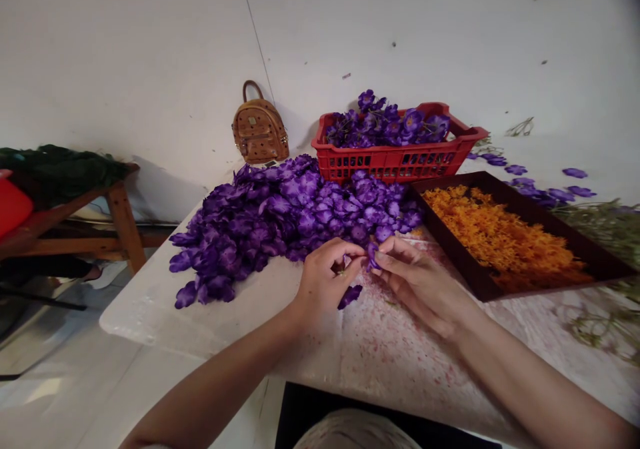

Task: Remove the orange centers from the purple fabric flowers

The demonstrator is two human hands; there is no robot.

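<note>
My left hand [330, 270] and my right hand [417, 279] meet above the near part of the table. Between their fingertips is a small purple artificial flower [372, 255], pinched from both sides. Another purple petal piece [350, 295] shows just below my left hand; whether that hand holds it too, I cannot tell. Right behind my hands spreads a big heap of purple fabric petals [280, 209]. To the right of my right hand, a dark shallow tray [467, 272] holds a mass of orange flower centres [510, 235].
A red plastic basket [390, 162] of finished-looking purple flowers [395, 125] stands against the wall. Left of it sits a brown backpack [260, 129]. Green stems [600, 229] and loose purple petals [555, 194] lie at the right. Green foliage rests on a wooden bench [125, 222] at left.
</note>
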